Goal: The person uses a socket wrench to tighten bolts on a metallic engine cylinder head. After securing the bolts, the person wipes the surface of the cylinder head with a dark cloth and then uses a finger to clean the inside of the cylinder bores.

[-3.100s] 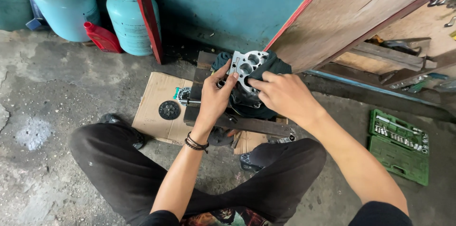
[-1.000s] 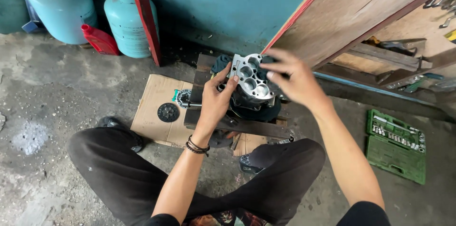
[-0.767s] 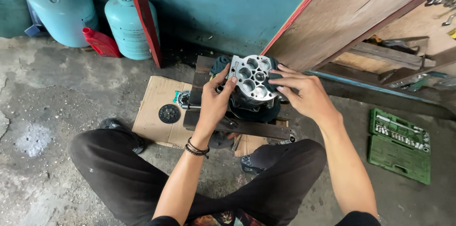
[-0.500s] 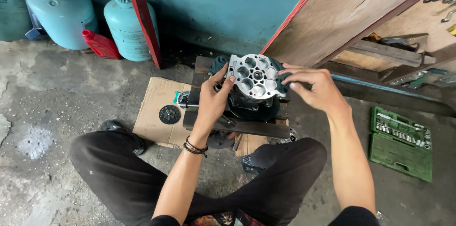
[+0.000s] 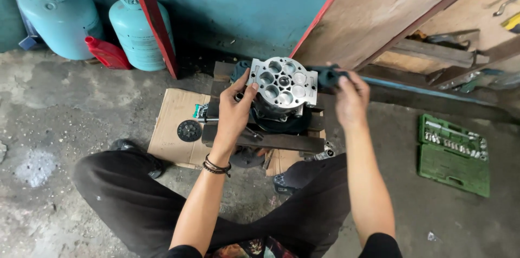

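A: Step? Left hand (image 5: 234, 110) steadies the perforated metal plate (image 5: 283, 83) atop the dark compressor body (image 5: 281, 120), fingers spread on its left edge. Right hand (image 5: 351, 95) is curled around a dark part (image 5: 326, 76) just right.

B: Next probably needs alignment (judgement). Count: two gas cylinders (image 5: 142, 22), one green socket set (image 5: 454, 152).

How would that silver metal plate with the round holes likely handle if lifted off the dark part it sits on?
The metal plate looks like thick cast metal, so probably rigid and fairly heavy for its size. Its flat, squarish outline suggests it would not roll. The left hand steadies its edge; the bare, shiny surface might be somewhat slippery.
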